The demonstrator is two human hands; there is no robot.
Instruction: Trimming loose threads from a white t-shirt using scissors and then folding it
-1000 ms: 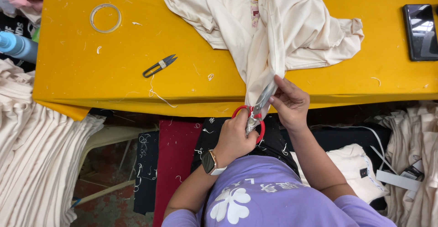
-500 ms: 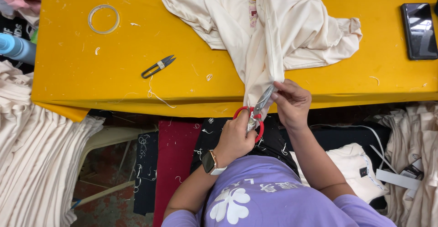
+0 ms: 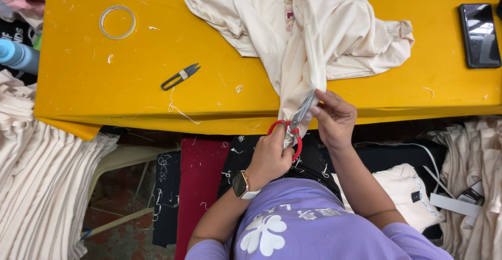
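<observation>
On the yellow table [image 3: 78, 77] lie a ring of clear tape [image 3: 117, 22], small black thread snips [image 3: 180, 76] and loose thread bits; a dark phone [image 3: 479, 35] rests at the far right. Stacks of folded cream cloth [image 3: 36, 176] flank the table's left edge. Since the earlier frames little has shifted: both hands stay at the table's near edge. The cream garment [image 3: 319, 45] sprawls over the table, one corner hanging off. The left hand [image 3: 272, 155] is closed around the red-handled scissors [image 3: 293, 126], blades on that corner; the right hand [image 3: 334, 119] pinches the fabric beside the blades.
</observation>
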